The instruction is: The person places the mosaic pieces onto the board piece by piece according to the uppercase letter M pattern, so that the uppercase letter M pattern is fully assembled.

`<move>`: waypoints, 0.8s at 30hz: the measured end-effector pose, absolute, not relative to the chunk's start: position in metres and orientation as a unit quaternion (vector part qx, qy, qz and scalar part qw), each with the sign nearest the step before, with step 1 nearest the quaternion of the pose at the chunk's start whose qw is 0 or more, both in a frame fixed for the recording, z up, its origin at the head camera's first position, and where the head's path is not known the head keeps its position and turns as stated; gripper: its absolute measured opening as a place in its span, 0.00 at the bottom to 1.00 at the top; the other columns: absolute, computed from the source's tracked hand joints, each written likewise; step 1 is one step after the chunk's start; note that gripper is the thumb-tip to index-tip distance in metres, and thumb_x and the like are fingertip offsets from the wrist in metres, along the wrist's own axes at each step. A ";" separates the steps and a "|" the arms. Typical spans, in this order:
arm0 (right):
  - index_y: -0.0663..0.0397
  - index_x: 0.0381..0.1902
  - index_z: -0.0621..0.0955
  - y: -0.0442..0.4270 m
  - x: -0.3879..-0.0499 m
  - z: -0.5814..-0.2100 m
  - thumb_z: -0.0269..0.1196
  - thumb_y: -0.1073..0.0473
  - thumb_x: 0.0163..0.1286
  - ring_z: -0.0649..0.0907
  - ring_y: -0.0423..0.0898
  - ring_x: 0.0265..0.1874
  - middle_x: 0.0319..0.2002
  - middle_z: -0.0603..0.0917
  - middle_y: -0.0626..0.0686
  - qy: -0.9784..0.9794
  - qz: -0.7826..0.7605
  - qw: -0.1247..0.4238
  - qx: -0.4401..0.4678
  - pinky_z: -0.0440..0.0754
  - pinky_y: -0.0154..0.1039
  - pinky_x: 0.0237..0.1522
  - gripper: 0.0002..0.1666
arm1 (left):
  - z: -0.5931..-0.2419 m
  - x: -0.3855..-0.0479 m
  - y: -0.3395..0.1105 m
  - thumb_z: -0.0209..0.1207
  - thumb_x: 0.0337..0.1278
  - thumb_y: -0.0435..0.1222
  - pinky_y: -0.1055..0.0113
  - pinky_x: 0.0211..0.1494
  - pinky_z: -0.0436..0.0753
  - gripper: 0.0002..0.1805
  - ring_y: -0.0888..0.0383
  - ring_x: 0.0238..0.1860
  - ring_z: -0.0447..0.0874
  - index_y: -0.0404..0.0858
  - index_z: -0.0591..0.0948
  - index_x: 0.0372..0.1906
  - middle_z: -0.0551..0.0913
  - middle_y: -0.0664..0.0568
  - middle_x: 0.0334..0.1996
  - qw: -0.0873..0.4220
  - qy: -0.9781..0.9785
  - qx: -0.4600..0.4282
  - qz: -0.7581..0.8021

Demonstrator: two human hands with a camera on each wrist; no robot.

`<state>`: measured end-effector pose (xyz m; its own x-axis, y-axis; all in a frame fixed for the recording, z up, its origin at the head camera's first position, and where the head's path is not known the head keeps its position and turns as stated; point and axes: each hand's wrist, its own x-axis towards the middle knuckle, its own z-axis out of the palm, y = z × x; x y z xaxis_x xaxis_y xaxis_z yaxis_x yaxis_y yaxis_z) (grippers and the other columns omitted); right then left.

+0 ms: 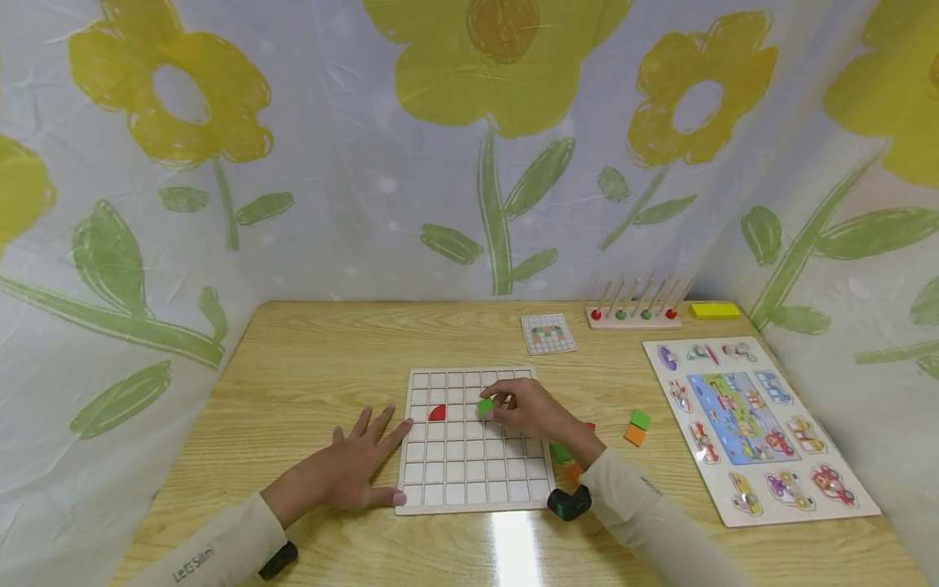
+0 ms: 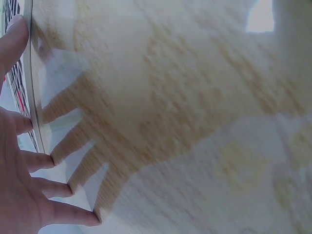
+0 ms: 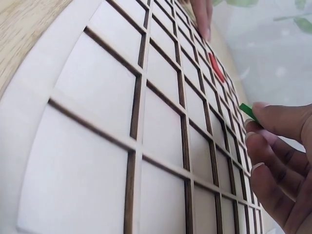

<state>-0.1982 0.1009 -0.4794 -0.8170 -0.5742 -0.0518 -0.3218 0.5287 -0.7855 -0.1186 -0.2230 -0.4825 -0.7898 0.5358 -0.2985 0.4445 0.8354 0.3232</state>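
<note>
Your right hand (image 1: 530,408) pinches the green square (image 1: 485,408) between thumb and fingers, over the grid board (image 1: 455,472) in its upper half, right of the red piece (image 1: 438,413) lying on that board. Your left hand (image 1: 354,469) lies spread at the board's left edge, thumb and forefinger touching it. The square looks light, stiff, perhaps slightly slick, hardly fragile; opposite edges should give you the surest hold.

Right grip (image 3: 282,163) pinching green piece (image 3: 247,111), red piece (image 3: 216,67) on pale gridded board (image 3: 29,102), left grip (image 3: 201,17) near red piece
</note>
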 end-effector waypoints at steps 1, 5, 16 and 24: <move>0.57 0.53 0.85 0.099 -0.198 -0.480 0.68 0.64 0.67 0.79 0.38 0.28 0.37 0.86 0.50 0.862 -0.407 0.153 -0.261 0.78 0.30 0.32 0.16 | -0.483 -0.119 -0.223 0.55 0.55 0.72 0.16 0.58 0.55 0.58 0.23 0.76 0.41 0.45 0.51 0.82 0.44 0.33 0.80 0.191 0.939 0.262 0.118; 0.58 0.53 0.84 0.094 -0.199 -0.481 0.68 0.64 0.67 0.79 0.38 0.29 0.37 0.86 0.50 0.866 -0.397 0.152 -0.263 0.78 0.30 0.32 0.17 | -0.483 -0.118 -0.223 0.55 0.55 0.72 0.16 0.58 0.55 0.58 0.22 0.76 0.41 0.44 0.50 0.82 0.44 0.33 0.80 0.188 0.939 0.262 0.117; 0.56 0.51 0.85 0.081 -0.201 -0.484 0.68 0.64 0.68 0.79 0.38 0.27 0.34 0.85 0.49 0.862 -0.407 0.150 -0.262 0.76 0.30 0.30 0.14 | -0.479 -0.118 -0.223 0.55 0.55 0.72 0.16 0.58 0.56 0.59 0.22 0.76 0.42 0.44 0.50 0.82 0.44 0.33 0.80 0.189 0.940 0.261 0.115; 0.56 0.51 0.85 0.073 -0.203 -0.488 0.69 0.63 0.66 0.78 0.37 0.27 0.34 0.86 0.49 0.861 -0.410 0.154 -0.259 0.76 0.31 0.31 0.15 | -0.483 -0.119 -0.222 0.54 0.55 0.73 0.16 0.58 0.56 0.58 0.23 0.76 0.42 0.45 0.50 0.82 0.44 0.34 0.80 0.188 0.941 0.258 0.113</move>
